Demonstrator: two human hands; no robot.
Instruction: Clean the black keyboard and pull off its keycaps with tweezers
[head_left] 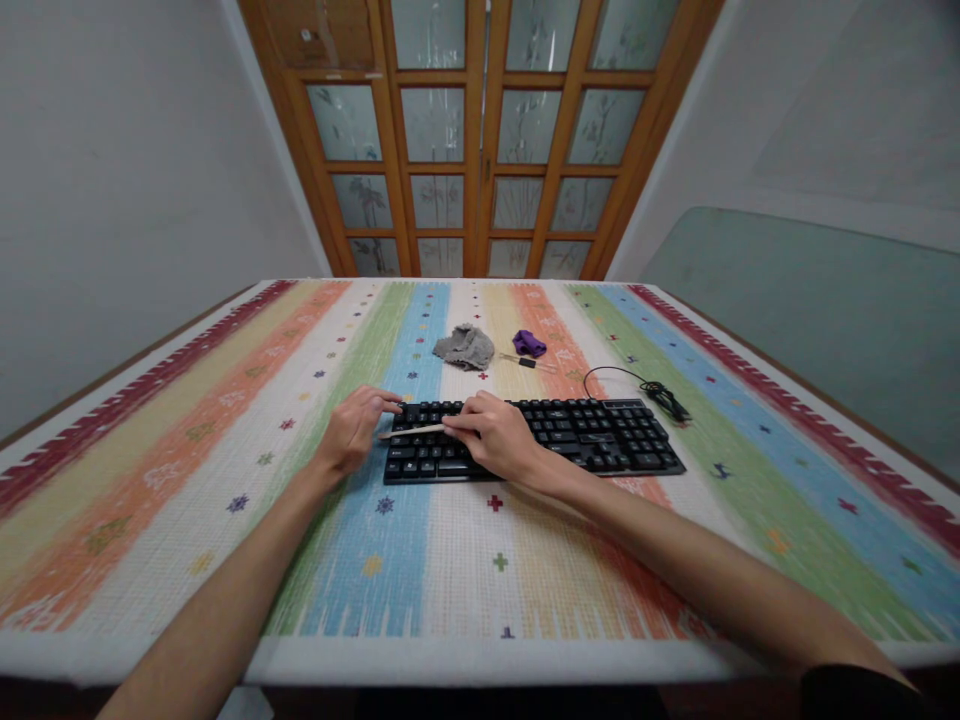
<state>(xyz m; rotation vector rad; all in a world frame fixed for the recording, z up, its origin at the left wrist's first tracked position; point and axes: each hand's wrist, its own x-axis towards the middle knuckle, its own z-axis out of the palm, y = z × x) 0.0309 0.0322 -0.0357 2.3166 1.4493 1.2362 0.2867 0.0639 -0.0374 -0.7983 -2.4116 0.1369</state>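
A black keyboard (pixel 592 437) lies across the middle of the striped tablecloth (pixel 187 480). My right hand (pixel 495 437) rests over its left half, fingers pinched on a thin pale stick (pixel 412 431) that points left across the keys. My left hand (pixel 356 427) curls at the keyboard's left end, its fingertips touching the top-left corner. The keyboard's black cable (pixel 637 380) loops off the far right corner and ends in a bundle.
Beyond the keyboard lie a crumpled grey cloth (pixel 465 346), a small purple object (pixel 529 343) and a small screwdriver-like tool (pixel 525 361). Wooden glazed doors (pixel 480 140) stand behind the table. A green glass panel (pixel 810 310) leans at the right.
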